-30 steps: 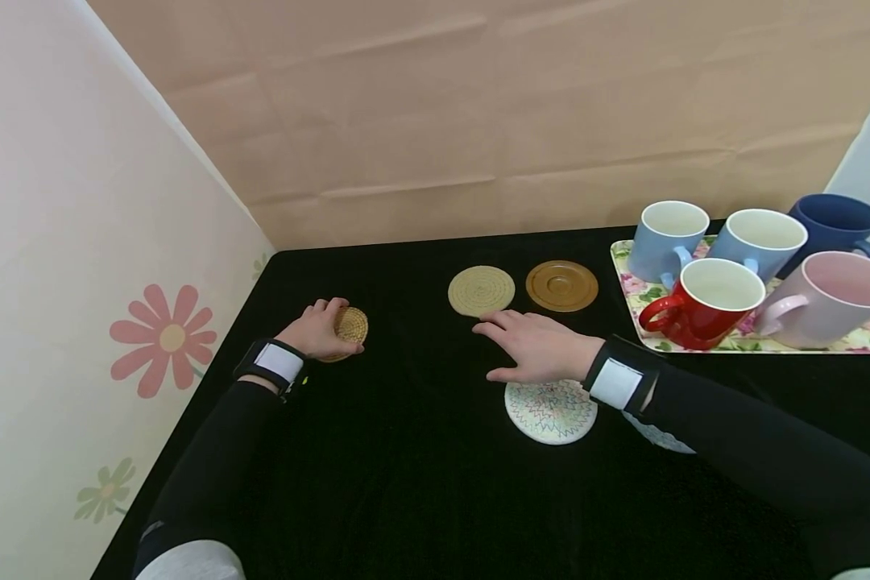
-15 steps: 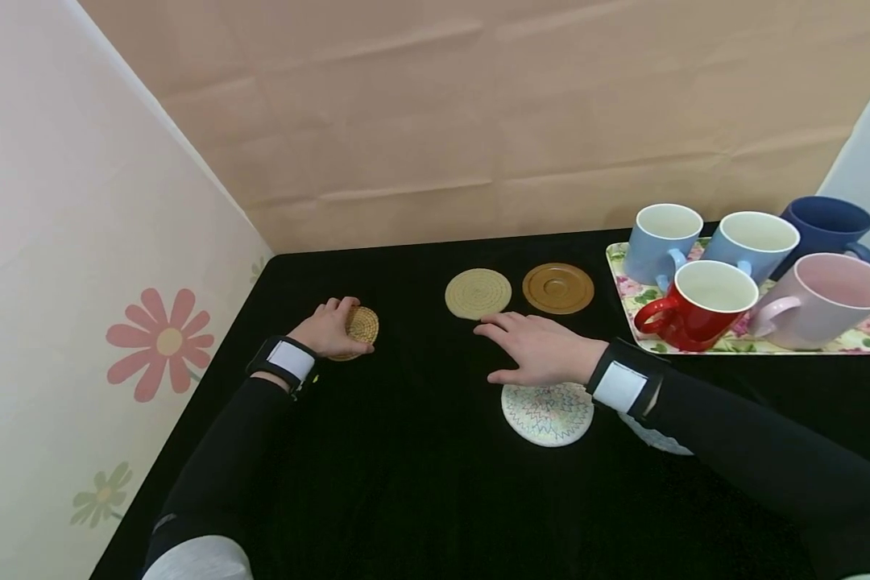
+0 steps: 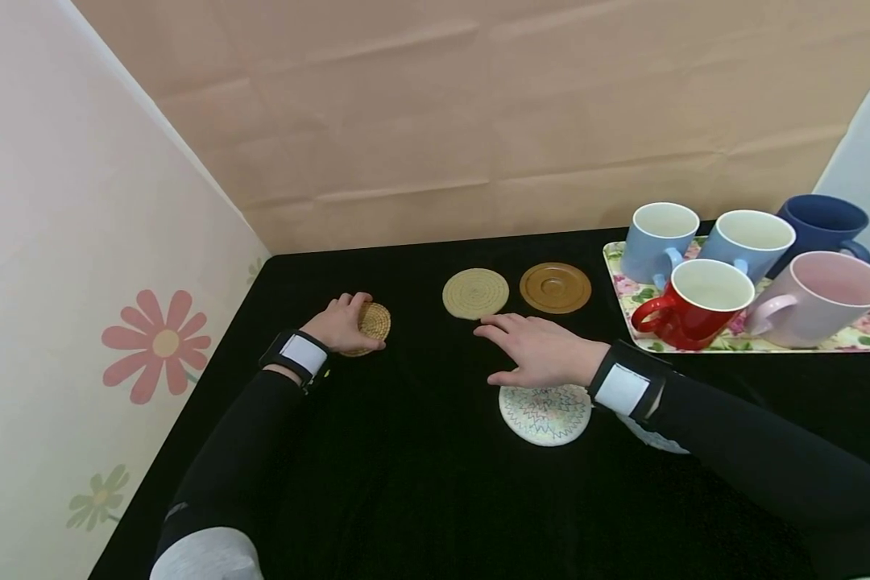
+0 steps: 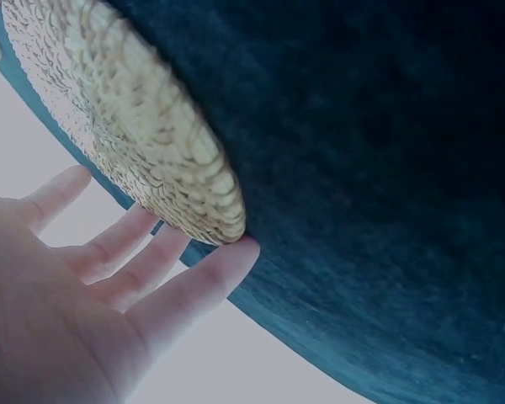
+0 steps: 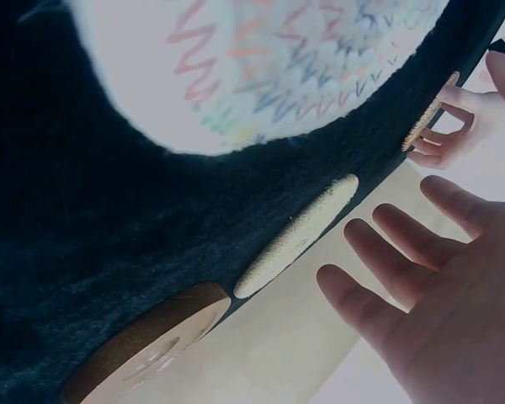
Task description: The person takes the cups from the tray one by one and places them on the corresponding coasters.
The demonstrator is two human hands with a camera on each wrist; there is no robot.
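Head view: a round, tan, woven coaster [image 3: 374, 321] is held by the left hand [image 3: 339, 326] on the left part of the black-clothed table [image 3: 406, 483]; contact with cloth cannot be told.
Left fingers: moderately spread; rim pinched between fingertips and thumb.
Right hand [image 3: 540, 352]: fingers parted, nothing held; white zigzag-patterned disc [image 3: 546, 417] partly covered, pale round straw coaster [image 3: 476, 292] just beside.
Floral tray [image 3: 641, 326]: five ceramic-looking mugs [image 3: 703, 326] carried upright.
Coaster work: judged partway; woven coaster is grasped, release not yet made; no mug is set on any coaster.
Coaster axis: none long, being round; woven face turned roughly upward, no pointing end.
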